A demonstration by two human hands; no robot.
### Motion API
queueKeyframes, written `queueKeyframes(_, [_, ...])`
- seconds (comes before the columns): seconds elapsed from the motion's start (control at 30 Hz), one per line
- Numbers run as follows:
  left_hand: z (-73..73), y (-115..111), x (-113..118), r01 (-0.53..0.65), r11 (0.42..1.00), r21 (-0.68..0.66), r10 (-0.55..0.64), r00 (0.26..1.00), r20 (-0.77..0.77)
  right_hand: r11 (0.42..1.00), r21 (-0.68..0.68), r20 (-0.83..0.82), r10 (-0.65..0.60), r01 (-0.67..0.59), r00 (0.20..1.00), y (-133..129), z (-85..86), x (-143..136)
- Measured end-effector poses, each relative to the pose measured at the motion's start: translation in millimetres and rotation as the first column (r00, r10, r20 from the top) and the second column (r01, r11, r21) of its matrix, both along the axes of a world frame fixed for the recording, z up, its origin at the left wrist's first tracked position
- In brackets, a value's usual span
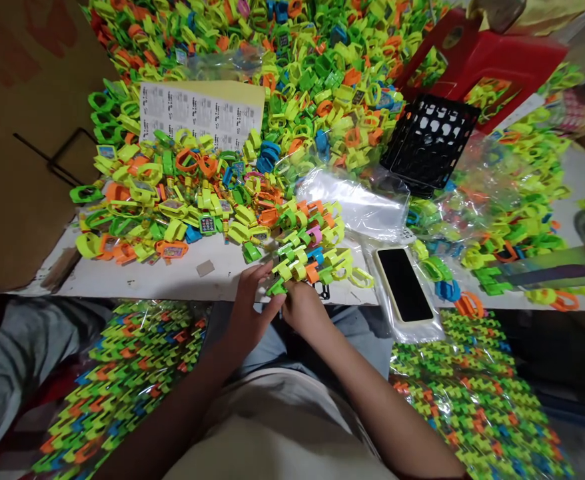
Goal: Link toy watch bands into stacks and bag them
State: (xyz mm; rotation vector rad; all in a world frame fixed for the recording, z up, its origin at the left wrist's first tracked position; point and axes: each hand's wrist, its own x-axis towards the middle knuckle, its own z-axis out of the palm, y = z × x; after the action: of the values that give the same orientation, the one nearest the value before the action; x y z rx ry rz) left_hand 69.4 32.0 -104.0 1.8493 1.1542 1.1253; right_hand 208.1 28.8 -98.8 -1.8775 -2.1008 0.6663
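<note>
A bundle of green, yellow, orange, blue and pink plastic toy watches (307, 248) stands in rows at the table's front edge. My left hand (253, 303) is at the bundle's lower left, thumb and fingers apart, with the fingertips near its side. Just below the bundle is my right hand (303, 308), its fingers curled closed under it; what they grip is hidden. Part of a black frame (321, 289) shows beside that hand. Behind the bundle lies a clear plastic bag (355, 203). Loose toy watches (172, 200) are heaped to the left.
A phone (405, 285) lies on clear plastic to the right. Further back are a label sheet (200, 113), a black rack (430, 143) and a red stool (497, 60). A cardboard box (32, 147) stands left. Bagged watches (472, 400) lie below the table; a person's leg shows left.
</note>
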Motion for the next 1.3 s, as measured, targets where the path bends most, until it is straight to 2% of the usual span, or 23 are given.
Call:
queueKeyframes(0.1, [0.0, 6.5, 2.6, 0.017, 1.0, -0.02, -0.018, 1.0, -0.025, 0.996, 0.07, -0.089, -0.04, 0.046, 0.995, -2.9, -11.3, 1.2])
queueKeyframes(0.27, [2.0, 6.3, 7.4, 0.005, 0.999, 0.054, 0.007, 0.973, -0.233, 0.972, 0.205, -0.203, -0.077, 0.119, 0.976, -11.4, -25.7, 0.2])
queueKeyframes(0.4, [9.6, 1.4, 14.9, 0.012, 0.991, 0.131, 0.04, 0.919, -0.392, 0.976, 0.202, -0.192, -0.044, 0.083, 0.98, -11.7, -25.5, 0.5])
queueKeyframes(0.5, [14.1, -0.8, 19.2, -0.033, 0.988, 0.15, 0.098, 0.886, -0.454, 0.979, 0.184, -0.164, -0.053, 0.083, 0.985, -10.8, -23.7, 0.4])
queueKeyframes(0.57, [14.3, -2.4, 18.5, -0.046, 0.989, 0.137, 0.103, 0.89, -0.445, 0.978, 0.187, -0.153, -0.061, 0.089, 0.986, -10.7, -22.8, 0.0])
queueKeyframes(0.63, [11.4, -4.5, 14.4, -0.008, 0.994, 0.111, 0.051, 0.921, -0.387, 0.978, 0.187, -0.139, -0.062, 0.087, 0.988, -10.5, -21.6, 0.0])
queueKeyframes(0.73, [-0.3, -5.3, 5.1, 0.035, 0.999, 0.041, -0.028, 0.986, -0.162, 0.979, 0.191, -0.13, -0.043, 0.067, 0.991, -10.2, -19.3, 0.7])
queueKeyframes(0.8, [-12.5, -0.4, -0.4, -0.014, 0.999, -0.049, 0.015, 1.0, 0.024, 0.979, 0.194, -0.133, -0.034, 0.059, 0.991, -11.0, -18.6, 0.9])
queueKeyframes(0.87, [-25.7, 9.6, -3.7, -0.032, 0.989, -0.143, 0.049, 0.992, 0.118, 0.978, 0.196, -0.156, -0.044, 0.075, 0.987, -13.2, -18.8, 0.5])
queueKeyframes(1.0, [-42.2, 35.2, -2.4, 0.081, 0.976, -0.204, -0.067, 0.995, 0.073, 0.973, 0.188, -0.261, -0.08, 0.132, 0.962, -18.5, -19.5, 0.9])
queueKeyframes(1.13, [-39.0, 50.8, 3.6, 0.156, 0.968, -0.195, -0.16, 0.987, -0.007, 0.974, 0.147, -0.318, -0.118, 0.172, 0.941, -18.6, -18.6, 5.7])
queueKeyframes(1.3, [-35.4, 58.2, 7.9, 0.207, 0.969, -0.138, -0.222, 0.97, -0.102, 0.969, 0.16, -0.404, -0.109, 0.187, 0.908, -20.2, -23.5, 11.3])
